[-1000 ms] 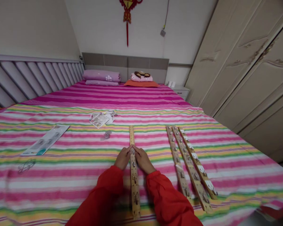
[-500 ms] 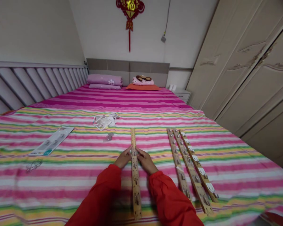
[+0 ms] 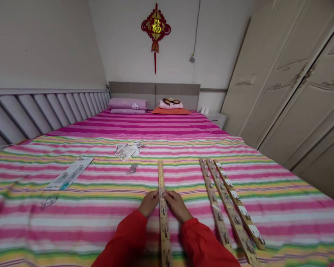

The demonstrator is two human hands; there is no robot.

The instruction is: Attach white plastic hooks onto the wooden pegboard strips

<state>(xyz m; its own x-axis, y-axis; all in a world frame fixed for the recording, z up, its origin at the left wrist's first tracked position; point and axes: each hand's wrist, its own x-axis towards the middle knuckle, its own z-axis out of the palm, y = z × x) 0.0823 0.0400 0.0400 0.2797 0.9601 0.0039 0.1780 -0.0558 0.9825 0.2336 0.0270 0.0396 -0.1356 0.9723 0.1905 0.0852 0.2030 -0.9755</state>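
A long narrow wooden strip [image 3: 160,178] lies lengthwise in front of me, with several small metal hooks [image 3: 164,230] along its nearer half. The far half shows bare wood with small holes. My left hand [image 3: 149,204] grips the strip's left edge, fingers curled in. From the right edge my right hand [image 3: 178,206] closes on it, thumb and forefinger at the farthest hook [image 3: 163,194]. My fingertips partly cover that hook. To the right lie three more strips: two with metal hooks [image 3: 211,193], [image 3: 230,205] and one with white-backed hooks [image 3: 241,207].
On the striped bedspread [image 3: 105,222], left of me, are a hook package [image 3: 69,173], a crumpled clear wrapper [image 3: 49,200], a small grey piece [image 3: 133,168] and a pile of packaging [image 3: 128,149]. Folded bedding [image 3: 128,104] sits by the headboard; a wardrobe [image 3: 295,85] stands right.
My view has tilted up slightly, so things sit lower. Both hands have drawn nearer along the strip, and their fingers, stretched forward before, are now curled in at the farthest hook.
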